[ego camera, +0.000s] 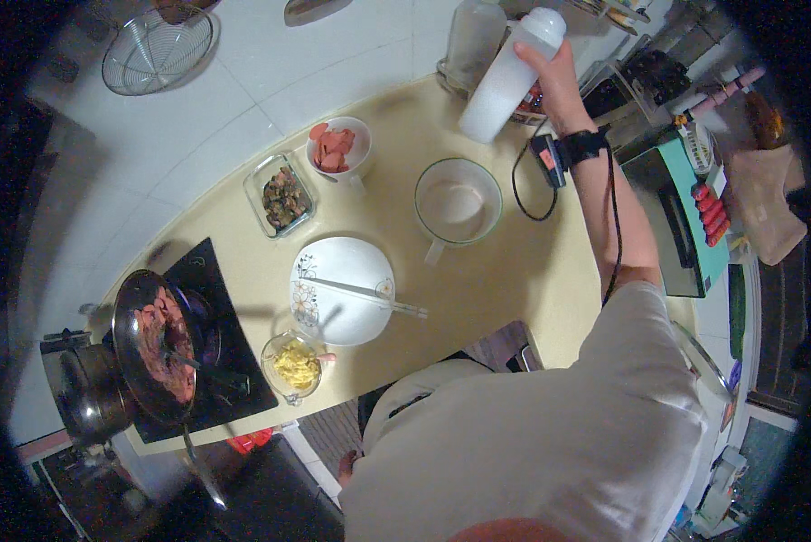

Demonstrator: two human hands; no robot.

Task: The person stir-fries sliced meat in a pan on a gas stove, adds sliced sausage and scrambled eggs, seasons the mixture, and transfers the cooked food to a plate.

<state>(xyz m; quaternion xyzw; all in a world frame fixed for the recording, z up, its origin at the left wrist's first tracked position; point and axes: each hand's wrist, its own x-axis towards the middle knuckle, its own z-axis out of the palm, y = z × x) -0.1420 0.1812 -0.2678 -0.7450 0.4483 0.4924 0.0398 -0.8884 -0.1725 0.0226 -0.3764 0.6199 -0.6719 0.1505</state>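
Observation:
My right hand (551, 78) grips a tall white translucent cylindrical container (497, 98) with a rounded white top, tilted above the back right of the counter. A black strap with a small device (551, 159) and cable is around that wrist. Nearest below stands a clear round vessel (458, 201) with a side handle; I cannot tell whether it holds anything. Only a small part of my left hand (348, 466) shows, low beside my body, and its fingers are not clear. Before me, a pair of chopsticks (351, 290) lies across a white floral plate (341, 254).
Left, a frying pan (117, 339) of pink slices and a dark utensil sits on a black cooktop (232, 352). A glass bowl (265, 366) of yellow food, a glass dish (249, 190) of dark pieces and a white cup (363, 146) of pink slices stand nearby. A green-topped appliance (693, 210) stands right.

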